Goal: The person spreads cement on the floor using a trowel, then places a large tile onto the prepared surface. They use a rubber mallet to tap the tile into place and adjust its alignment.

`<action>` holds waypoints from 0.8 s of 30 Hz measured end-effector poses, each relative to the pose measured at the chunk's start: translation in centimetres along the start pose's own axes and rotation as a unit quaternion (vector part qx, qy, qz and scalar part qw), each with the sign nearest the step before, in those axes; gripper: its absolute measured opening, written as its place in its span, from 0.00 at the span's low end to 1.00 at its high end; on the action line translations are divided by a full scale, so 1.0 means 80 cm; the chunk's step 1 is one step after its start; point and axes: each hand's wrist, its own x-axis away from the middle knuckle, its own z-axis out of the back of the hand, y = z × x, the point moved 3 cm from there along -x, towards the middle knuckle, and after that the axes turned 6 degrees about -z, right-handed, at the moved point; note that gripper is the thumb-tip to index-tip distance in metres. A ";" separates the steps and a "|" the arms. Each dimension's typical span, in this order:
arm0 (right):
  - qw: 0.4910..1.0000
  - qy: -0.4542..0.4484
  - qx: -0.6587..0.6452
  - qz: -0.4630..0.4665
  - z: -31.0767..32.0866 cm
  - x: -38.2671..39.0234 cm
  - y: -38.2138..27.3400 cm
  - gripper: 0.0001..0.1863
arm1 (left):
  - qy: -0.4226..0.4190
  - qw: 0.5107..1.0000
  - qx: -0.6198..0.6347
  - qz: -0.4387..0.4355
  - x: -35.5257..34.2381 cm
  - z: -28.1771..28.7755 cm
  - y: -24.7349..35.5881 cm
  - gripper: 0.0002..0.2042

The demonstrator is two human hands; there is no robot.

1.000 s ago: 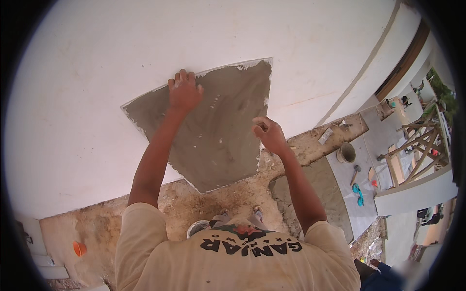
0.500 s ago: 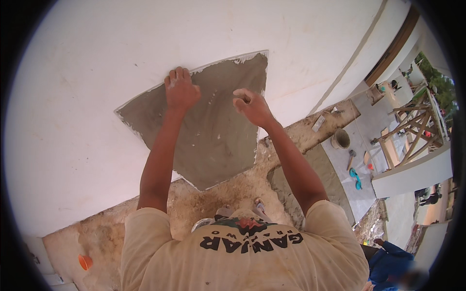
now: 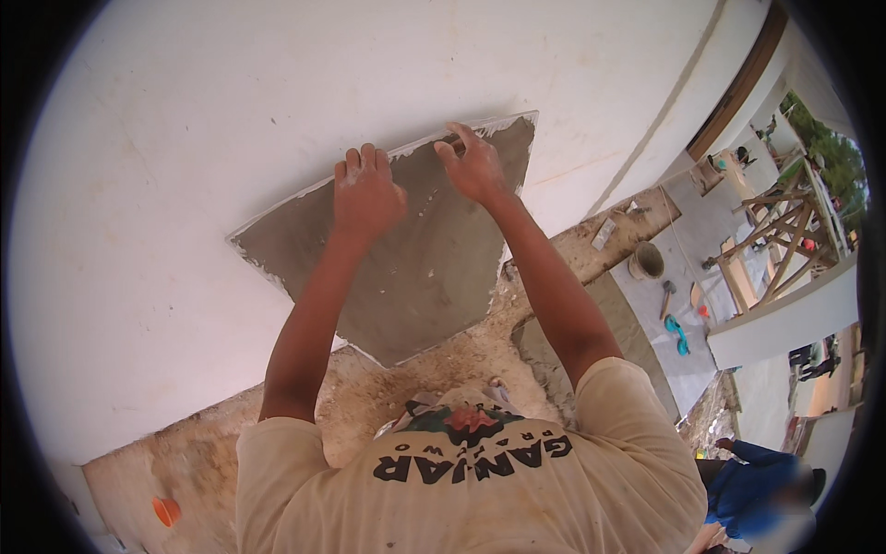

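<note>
A large square tile (image 3: 420, 277), its facing side coated with grey mortar, stands close to the white wall. Its top edge tips slightly off the wall, with a shadow behind it. My left hand (image 3: 369, 194) hooks its fingers over that top edge, left of the middle. Further right, my right hand (image 3: 475, 168) is closed at the same edge, fingertips on the rim and thumb on the mortar side. Pale mortar smears run along the tile's borders.
Bare dirt lies below the wall (image 3: 148, 277). A strip of wet mortar (image 3: 600, 323) stretches to my right, beyond it a bucket (image 3: 646, 261), a mallet (image 3: 667, 300) and a turquoise double suction cup (image 3: 677, 335). An orange container (image 3: 166, 511) sits lower left; a person in blue (image 3: 752, 489) is lower right.
My right hand has moved up from the mortar face to the tile's top edge. The tile's top has tilted off the wall toward me, and my left hand has shifted slightly right with it.
</note>
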 end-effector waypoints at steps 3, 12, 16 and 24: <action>0.997 0.048 0.047 0.042 -0.010 -0.009 0.004 0.24 | -0.004 0.999 0.029 -0.036 -0.002 0.009 -0.005 0.23; 0.995 0.058 0.079 0.003 -0.007 0.005 -0.002 0.20 | -0.126 0.955 0.267 0.032 -0.066 0.020 -0.078 0.19; 0.994 0.085 0.072 0.017 -0.004 0.009 -0.011 0.19 | -0.310 0.867 0.390 0.014 -0.095 0.002 -0.096 0.18; 0.997 0.068 0.044 -0.006 -0.004 0.004 -0.001 0.17 | -0.395 0.742 0.527 0.122 -0.109 -0.033 -0.114 0.16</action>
